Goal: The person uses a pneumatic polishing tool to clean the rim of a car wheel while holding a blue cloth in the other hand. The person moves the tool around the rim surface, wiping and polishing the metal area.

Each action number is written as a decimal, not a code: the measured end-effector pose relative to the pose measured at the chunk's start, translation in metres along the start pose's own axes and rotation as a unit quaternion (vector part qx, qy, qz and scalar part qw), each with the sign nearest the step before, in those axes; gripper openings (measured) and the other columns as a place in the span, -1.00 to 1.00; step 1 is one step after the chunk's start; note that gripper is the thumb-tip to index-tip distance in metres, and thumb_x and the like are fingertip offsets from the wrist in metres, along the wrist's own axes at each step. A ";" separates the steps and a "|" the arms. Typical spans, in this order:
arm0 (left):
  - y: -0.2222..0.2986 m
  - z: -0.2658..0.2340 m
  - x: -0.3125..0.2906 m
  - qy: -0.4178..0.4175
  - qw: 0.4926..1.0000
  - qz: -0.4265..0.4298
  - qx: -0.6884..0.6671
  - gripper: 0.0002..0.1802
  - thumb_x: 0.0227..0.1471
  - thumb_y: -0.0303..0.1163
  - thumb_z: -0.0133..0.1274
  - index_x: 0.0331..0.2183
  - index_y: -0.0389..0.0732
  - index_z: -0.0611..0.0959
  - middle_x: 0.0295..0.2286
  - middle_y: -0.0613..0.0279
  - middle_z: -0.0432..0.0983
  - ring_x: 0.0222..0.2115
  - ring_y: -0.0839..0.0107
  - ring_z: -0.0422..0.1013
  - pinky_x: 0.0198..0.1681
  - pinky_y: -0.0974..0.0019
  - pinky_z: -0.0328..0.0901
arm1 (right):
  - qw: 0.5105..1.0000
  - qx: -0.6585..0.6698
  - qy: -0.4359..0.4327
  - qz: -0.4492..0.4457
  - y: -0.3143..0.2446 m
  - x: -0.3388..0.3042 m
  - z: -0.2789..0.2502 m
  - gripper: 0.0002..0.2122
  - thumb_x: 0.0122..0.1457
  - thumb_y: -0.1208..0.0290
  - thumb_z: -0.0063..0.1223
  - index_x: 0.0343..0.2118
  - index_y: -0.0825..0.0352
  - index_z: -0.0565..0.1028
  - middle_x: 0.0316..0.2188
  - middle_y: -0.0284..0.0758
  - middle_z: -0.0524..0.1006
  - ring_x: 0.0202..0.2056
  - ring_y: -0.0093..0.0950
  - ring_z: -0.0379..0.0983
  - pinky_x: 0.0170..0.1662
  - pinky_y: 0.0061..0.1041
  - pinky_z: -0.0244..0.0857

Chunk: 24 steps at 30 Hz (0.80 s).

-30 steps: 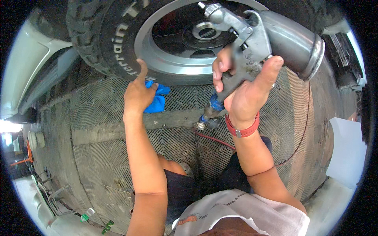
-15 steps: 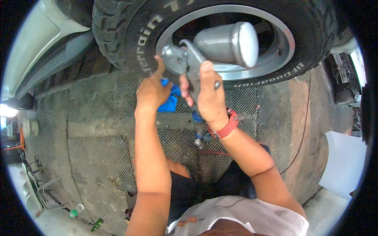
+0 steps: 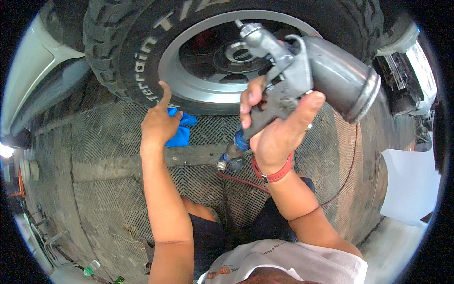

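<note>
The spray gun (image 3: pixel 289 71) is in the right hand (image 3: pixel 279 135), whose fingers curl round the handle while the thumb stands up, off the metal. Its silver cup (image 3: pixel 338 78) leans out beyond that thumb, to the right. The gun looks like stiff metal, fairly heavy, and the cup probably pulls the weight outward, so the handle close under the body seems the best place to hold. The smooth cup would likely be slippery. A red hose (image 3: pixel 243 181) lies below the right hand, near the fitting at the handle's foot, and may drag a little.

The left hand (image 3: pixel 160 124) points its index finger toward the tire (image 3: pixel 125 59) ahead; I cannot tell whether it touches. Its other fingers seem folded on a blue cloth (image 3: pixel 178 138), soft and light, hanging just beneath the palm.
</note>
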<state>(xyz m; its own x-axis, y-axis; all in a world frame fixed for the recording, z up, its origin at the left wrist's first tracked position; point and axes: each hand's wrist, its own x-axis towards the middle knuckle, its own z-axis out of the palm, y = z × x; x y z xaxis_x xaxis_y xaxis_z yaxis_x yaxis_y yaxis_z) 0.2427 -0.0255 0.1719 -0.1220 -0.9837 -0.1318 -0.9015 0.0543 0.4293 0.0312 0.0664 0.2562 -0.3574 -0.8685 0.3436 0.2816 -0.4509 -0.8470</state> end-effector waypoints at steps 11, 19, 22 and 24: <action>0.006 0.001 0.002 0.015 1.000 -0.007 0.023 0.12 0.18 -0.21 0.27 0.54 0.27 -0.04 0.03 -0.26 0.65 0.08 -0.22 0.56 0.19 -0.11 0.41 | 0.982 0.020 0.157 -0.107 -0.033 0.022 -0.074 -0.25 0.44 -0.45 -0.44 0.07 0.30 0.37 -0.43 -0.29 0.45 -0.46 -0.44 0.41 -0.59 -0.53 0.29; 0.002 0.011 0.008 0.028 0.999 0.011 0.036 0.14 0.18 -0.24 0.26 0.54 0.17 -0.09 0.08 -0.29 0.60 0.09 -0.30 0.52 0.19 -0.14 0.39 | 0.954 0.027 0.289 -0.082 -0.038 0.031 -0.124 -0.29 0.46 -0.43 -0.47 -0.17 0.26 0.43 -0.49 -0.36 0.47 -0.52 -0.49 0.43 -0.59 -0.53 0.29; 0.007 0.012 0.008 0.029 0.999 0.008 0.036 0.15 0.19 -0.24 0.26 0.54 0.14 -0.11 0.10 -0.30 0.58 0.10 -0.31 0.51 0.20 -0.14 0.38 | 0.953 0.036 0.295 -0.060 -0.028 0.026 -0.148 -0.34 0.47 -0.39 -0.40 -0.01 0.24 0.42 -0.42 -0.33 0.44 -0.43 -0.47 0.40 -0.54 -0.55 0.29; 0.006 0.016 0.011 0.036 0.998 0.013 0.042 0.15 0.20 -0.23 0.26 0.54 0.10 -0.12 0.11 -0.31 0.57 0.13 -0.31 0.49 0.22 -0.13 0.37 | 0.953 0.046 0.300 -0.029 -0.022 0.021 -0.161 -0.34 0.48 -0.38 -0.41 -0.04 0.26 0.42 -0.43 -0.33 0.45 -0.43 -0.47 0.41 -0.54 -0.54 0.30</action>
<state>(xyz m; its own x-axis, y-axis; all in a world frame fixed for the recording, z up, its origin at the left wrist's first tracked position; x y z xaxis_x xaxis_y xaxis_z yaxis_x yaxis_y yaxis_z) 0.2295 -0.0331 0.1591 -0.1189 -0.9913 -0.0564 -0.9302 0.0913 0.3554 -0.1258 0.0911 0.2171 -0.8109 -0.5808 0.0714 0.3133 -0.5341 -0.7852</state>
